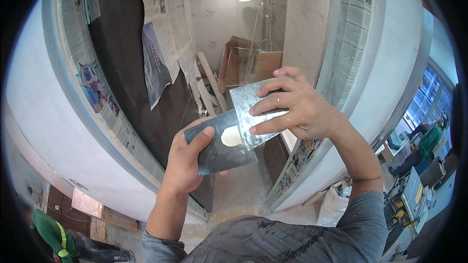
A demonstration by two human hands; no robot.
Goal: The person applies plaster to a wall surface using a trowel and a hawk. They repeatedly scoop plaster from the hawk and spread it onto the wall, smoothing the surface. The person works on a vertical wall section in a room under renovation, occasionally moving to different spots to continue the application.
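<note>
My left hand (pixel 187 153) grips a dark, flat metal putty blade (pixel 219 158), its thumb lying across the upper face. On that blade sits a smooth dab of cream-white putty (pixel 231 136). A second, shinier metal putty blade (pixel 246 100) is held in my right hand (pixel 297 102), several fingers spread over its face and the thumb hidden behind. The shiny blade overlaps the right end of the dark one, with its edge at the putty. Both blades are held up in front of my chest, in the doorway.
Door frames on both sides carry newspaper (pixel 353 34) masking. Boards and cardboard (pixel 236 63) lean inside the shower room beyond. A white sack (pixel 335 204) stands at lower right, near a tool-laden table (pixel 412 195). People in green tops are at lower left and far right.
</note>
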